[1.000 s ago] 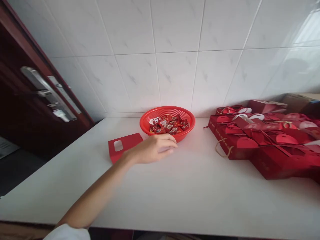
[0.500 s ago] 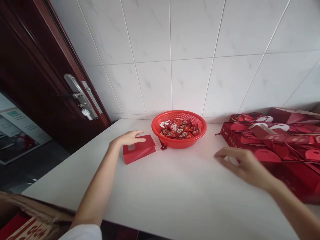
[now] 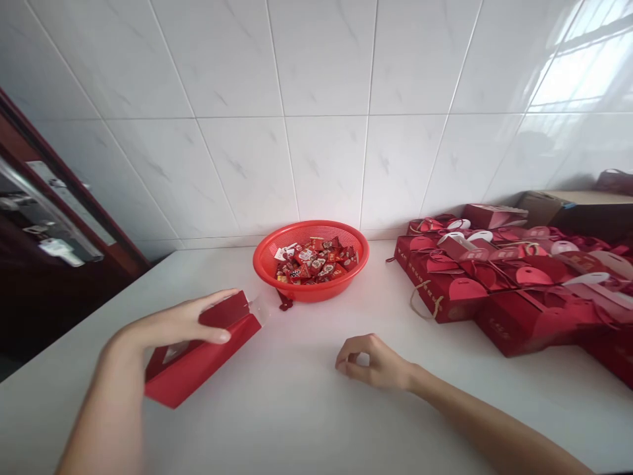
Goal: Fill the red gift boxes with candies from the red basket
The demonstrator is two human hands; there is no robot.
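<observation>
My left hand [image 3: 188, 323] grips a long red box [image 3: 202, 366] from above, thumb on the near side and fingers over the far side. A clear flap sticks out at the box's right end. My right hand [image 3: 373, 361] is over the white table, its fingers curled and thumb meeting them in a ring; nothing shows in it. Behind the hands, a red plastic basket [image 3: 341, 287] holds several small red wrapped packets [image 3: 326, 269]. A dark red tassel-like piece [image 3: 285, 303] lies at the basket's front left.
Many red gift boxes [image 3: 457, 297] with ribbons and handles crowd the right side of the white table [image 3: 277, 422]. A tiled wall [image 3: 326, 165] rises behind. At the left is a dark red door [image 3: 30, 284] with keys in its lock; a cardboard box [image 3: 568, 214] stands far right.
The view has turned to the right. My left hand has taken hold of the red box and brought it nearer and tilted it. My right hand has moved in toward the middle, away from the gift boxes.
</observation>
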